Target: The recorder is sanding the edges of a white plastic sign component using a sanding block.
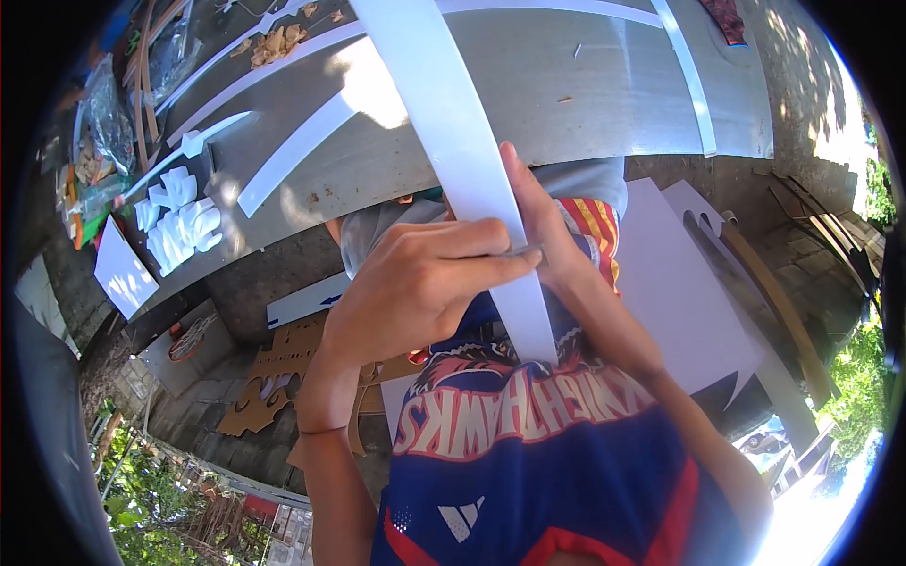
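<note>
A long white plastic-looking strip (453, 123) runs from beyond the metal table's far part down to my lap. My right hand (549, 222) grips the strip's right edge, thumb pointing up and its other fingers partly hidden behind. Across the front of the strip reaches my left hand (415, 278), closed in a pinch. Between its fingertips shows a thin grey piece (521, 253), too small to name, lying against the strip close to my right hand.
Pale strips and dry leaves (278, 45) lie on the metal table (604, 104). White cut-out letters (179, 226) rest at its left edge. Cut brown cardboard (269, 377) is on the ground at left. Large white sheets (679, 283) lean at right.
</note>
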`<state>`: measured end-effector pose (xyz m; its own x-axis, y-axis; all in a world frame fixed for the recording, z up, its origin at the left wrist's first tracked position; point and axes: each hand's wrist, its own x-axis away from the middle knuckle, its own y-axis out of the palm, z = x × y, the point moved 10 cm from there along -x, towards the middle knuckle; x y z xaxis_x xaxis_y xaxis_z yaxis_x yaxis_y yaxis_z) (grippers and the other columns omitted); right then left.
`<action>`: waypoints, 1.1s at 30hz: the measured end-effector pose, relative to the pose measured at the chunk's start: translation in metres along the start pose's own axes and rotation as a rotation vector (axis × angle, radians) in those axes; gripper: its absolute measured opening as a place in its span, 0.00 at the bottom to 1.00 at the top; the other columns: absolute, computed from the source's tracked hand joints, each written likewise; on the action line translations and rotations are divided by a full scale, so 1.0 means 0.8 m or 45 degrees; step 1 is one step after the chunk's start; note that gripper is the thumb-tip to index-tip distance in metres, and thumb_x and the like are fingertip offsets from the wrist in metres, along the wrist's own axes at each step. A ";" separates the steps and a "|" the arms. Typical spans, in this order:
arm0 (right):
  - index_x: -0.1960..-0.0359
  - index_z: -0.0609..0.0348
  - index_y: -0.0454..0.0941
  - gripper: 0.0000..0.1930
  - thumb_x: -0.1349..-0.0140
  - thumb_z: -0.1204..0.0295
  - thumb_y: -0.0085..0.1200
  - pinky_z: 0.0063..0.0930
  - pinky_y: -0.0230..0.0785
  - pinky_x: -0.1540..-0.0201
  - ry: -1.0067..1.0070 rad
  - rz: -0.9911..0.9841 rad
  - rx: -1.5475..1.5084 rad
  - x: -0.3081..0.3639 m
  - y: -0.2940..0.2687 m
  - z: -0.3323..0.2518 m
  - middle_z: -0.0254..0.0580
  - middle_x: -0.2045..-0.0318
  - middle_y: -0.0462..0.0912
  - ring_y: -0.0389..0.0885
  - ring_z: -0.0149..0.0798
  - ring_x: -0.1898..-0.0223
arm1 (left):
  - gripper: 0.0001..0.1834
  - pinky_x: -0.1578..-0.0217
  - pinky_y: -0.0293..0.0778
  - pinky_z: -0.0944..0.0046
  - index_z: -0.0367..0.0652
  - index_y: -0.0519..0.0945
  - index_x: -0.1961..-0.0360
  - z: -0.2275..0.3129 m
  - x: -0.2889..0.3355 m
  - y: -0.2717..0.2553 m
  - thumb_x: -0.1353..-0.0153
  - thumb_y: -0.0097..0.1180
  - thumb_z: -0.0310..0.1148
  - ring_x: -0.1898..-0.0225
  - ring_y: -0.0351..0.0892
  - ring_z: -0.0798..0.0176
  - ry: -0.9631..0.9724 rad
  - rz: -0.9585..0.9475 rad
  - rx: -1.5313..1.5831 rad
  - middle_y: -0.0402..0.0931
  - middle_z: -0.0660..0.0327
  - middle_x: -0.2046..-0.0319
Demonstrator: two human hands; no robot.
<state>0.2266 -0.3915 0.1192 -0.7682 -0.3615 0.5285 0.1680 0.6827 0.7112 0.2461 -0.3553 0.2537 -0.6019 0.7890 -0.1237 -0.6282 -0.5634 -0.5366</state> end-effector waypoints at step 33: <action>0.59 0.67 0.75 0.39 0.31 0.38 0.24 0.29 0.71 0.78 -0.248 0.084 0.260 0.013 0.029 -0.047 0.46 0.82 0.75 0.76 0.36 0.82 | 0.16 0.84 0.62 0.67 0.44 0.88 0.67 0.020 0.058 -0.043 0.62 0.58 0.28 0.84 0.69 0.70 0.166 0.010 0.427 0.71 0.68 0.79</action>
<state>0.2457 -0.4032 0.1585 -0.8671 -0.1971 0.4574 0.1087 0.8213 0.5600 0.2315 -0.3037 0.2799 -0.5528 0.7968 -0.2439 -0.7637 -0.6015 -0.2344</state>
